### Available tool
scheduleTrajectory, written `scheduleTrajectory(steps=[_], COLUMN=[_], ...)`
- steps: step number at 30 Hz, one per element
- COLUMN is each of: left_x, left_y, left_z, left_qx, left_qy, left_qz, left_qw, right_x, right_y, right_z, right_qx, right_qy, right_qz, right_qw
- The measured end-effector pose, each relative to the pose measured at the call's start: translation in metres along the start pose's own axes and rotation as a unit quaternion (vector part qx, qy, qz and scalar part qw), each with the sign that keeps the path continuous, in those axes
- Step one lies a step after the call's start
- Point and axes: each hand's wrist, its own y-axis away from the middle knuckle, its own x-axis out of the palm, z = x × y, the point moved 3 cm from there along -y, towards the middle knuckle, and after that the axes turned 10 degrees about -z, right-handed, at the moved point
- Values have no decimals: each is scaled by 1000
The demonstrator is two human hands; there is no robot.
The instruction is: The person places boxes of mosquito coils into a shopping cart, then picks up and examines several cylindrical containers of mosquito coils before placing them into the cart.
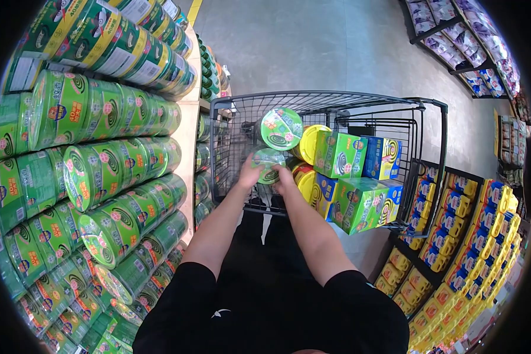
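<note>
Both my hands reach into the near left end of a black wire shopping cart (330,96). My left hand (251,171) and my right hand (283,177) grip opposite sides of a green mosquito coil canister (269,158), its round end facing up. Just beyond it stands another green canister (281,128). To the right of my right hand are a yellow-lidded tub (314,141) and a red-and-yellow tub (303,180). Green boxes (338,154) and blue-and-yellow boxes (389,158) fill the cart's middle. My fingertips are partly hidden around the canister.
A tall stack of green canisters (109,165) rises close on the left, beside a pale wooden shelf edge (187,130). Shelves of yellow-and-blue packs (454,236) stand on the right. Purple packs (448,44) line a rack at the upper right. Grey floor (301,47) stretches beyond the cart.
</note>
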Motion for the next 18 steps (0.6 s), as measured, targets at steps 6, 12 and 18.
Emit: scheduleTrajectory(steps=[6,12,18], left_x=[3,-5,-62], left_y=[-5,1,51], left_z=[3,-6,-66], left_qx=[-1,24,53], left_qy=[24,-24,68], left_qz=[-6,-41,-132], left_qw=[1000,999,987], right_x=[3,1,-1], right_y=[-11,-28,1], right_z=[0,-6,-5], right_qx=[-2,25,69], right_qy=[3,-16,74], right_qz=[0,26,12], right_qw=[1000,999,995])
